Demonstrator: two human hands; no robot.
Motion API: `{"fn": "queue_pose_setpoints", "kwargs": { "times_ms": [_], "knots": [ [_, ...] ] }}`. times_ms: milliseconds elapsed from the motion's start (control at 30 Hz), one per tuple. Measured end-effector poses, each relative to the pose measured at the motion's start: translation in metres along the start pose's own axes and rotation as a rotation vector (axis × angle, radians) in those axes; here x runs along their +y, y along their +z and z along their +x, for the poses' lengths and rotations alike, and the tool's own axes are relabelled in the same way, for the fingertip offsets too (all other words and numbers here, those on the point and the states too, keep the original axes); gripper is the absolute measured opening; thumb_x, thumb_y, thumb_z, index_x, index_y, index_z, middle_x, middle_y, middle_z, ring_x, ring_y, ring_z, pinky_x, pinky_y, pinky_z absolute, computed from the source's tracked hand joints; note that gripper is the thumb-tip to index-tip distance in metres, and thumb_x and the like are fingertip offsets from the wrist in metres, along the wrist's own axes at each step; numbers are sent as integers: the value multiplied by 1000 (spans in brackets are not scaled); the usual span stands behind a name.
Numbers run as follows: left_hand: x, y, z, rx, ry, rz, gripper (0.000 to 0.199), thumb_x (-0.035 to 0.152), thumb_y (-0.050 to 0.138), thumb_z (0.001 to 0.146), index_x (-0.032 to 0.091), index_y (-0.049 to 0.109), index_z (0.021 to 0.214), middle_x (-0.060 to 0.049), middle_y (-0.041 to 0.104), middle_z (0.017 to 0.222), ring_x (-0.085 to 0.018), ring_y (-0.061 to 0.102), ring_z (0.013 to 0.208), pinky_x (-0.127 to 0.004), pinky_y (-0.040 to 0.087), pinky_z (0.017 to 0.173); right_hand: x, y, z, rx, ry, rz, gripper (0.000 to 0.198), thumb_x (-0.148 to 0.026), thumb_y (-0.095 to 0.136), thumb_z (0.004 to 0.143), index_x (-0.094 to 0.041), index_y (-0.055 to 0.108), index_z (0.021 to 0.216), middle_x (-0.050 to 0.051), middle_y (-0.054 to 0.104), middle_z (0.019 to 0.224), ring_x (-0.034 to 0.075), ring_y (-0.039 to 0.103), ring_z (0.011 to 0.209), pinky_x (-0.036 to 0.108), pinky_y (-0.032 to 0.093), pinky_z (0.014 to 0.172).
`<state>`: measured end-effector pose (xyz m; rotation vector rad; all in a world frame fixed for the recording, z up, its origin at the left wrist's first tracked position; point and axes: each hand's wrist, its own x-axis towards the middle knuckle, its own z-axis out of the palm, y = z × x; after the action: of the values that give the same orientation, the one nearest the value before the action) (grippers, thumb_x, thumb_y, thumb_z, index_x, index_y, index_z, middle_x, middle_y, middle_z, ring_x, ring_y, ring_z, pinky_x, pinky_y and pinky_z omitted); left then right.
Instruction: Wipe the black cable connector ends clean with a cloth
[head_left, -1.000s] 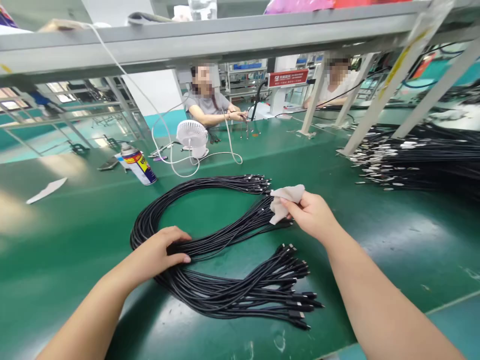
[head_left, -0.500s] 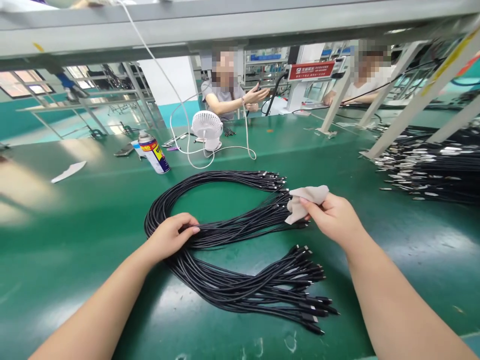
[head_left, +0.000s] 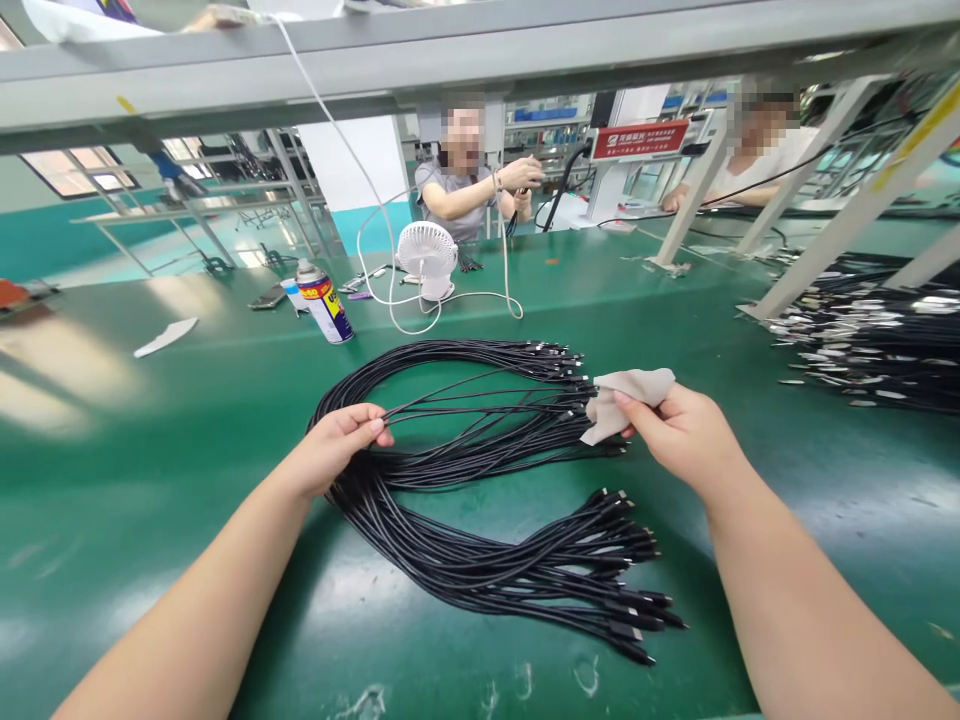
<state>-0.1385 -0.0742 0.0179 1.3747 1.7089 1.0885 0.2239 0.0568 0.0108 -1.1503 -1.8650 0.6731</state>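
Observation:
A large bundle of black USB cables (head_left: 450, 570) lies curved on the green table, its metal-tipped plugs fanned toward the right. My left hand (head_left: 349, 440) is closed, pinching a few of the cables between thumb and fingers above the bundle's bend. These few strands run rightward, slightly apart from the rest. My right hand (head_left: 686, 430) is closed on a crumpled pale cloth (head_left: 630, 390), held over the plug ends of the upper cables. The cloth hides some of the plugs and parts of my right fingers.
Behind the bundle stand a spray can (head_left: 326, 305) and a small white fan (head_left: 427, 258) with a looping white cord. Another pile of black cables (head_left: 892, 345) lies at right by slanted posts. Two people sit across the table (head_left: 150, 430). A metal beam (head_left: 480, 50) spans overhead.
My left hand has risen slightly, drawing a few cables up from the bundle. My right hand keeps the cloth by the plugs. The co-worker opposite has moved their hands.

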Motion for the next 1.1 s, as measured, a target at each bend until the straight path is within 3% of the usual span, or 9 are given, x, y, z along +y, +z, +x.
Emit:
{"fn": "queue_pose_setpoints", "kwargs": {
  "times_ms": [233,433,600,733,867,933,1100],
  "knots": [
    [4,-15,-1,25,6,-219,42,59,63,72,22,46,61,4,45,53,-18,53,62,-32,42,62,1,1,0,-11,25,12,30,-44,58,79,-18,72,83,6,72,64,22,66,51,33,53,50],
    [7,-12,-2,-22,2,-213,41,57,69,69,22,49,62,3,49,54,-17,53,61,-31,42,62,6,1,0,-30,34,-31,32,-46,57,80,-18,71,83,7,71,63,24,66,54,35,53,53],
    [8,-7,-2,-90,-20,-81,27,44,70,73,21,57,73,0,63,66,-18,59,67,-32,46,70,6,1,0,-37,35,-47,28,-43,57,80,-19,69,76,6,69,59,24,66,53,34,52,51],
    [8,-5,-3,-202,-1,46,20,39,68,75,21,62,78,-4,72,88,-21,64,87,-34,49,84,6,1,0,-53,45,-45,27,-42,57,80,-18,69,76,6,69,59,24,66,53,34,52,51],
    [13,4,-7,-314,71,277,30,40,66,77,23,66,101,-5,72,111,-24,63,105,-36,47,96,8,3,0,-69,78,-46,31,-46,57,79,-17,68,76,8,70,62,24,67,55,35,52,54],
    [14,12,-8,-303,126,461,36,40,64,77,23,66,109,-6,72,112,-25,63,105,-37,47,96,9,3,1,-76,88,-49,34,-48,56,78,-16,67,74,8,70,63,24,67,55,35,51,54],
    [9,27,-8,-245,188,617,20,32,61,79,21,72,91,-7,73,92,-27,65,92,-38,48,86,8,3,1,-95,68,-73,35,-48,55,78,-16,67,74,8,70,62,24,67,56,34,51,54]
  ]
}}
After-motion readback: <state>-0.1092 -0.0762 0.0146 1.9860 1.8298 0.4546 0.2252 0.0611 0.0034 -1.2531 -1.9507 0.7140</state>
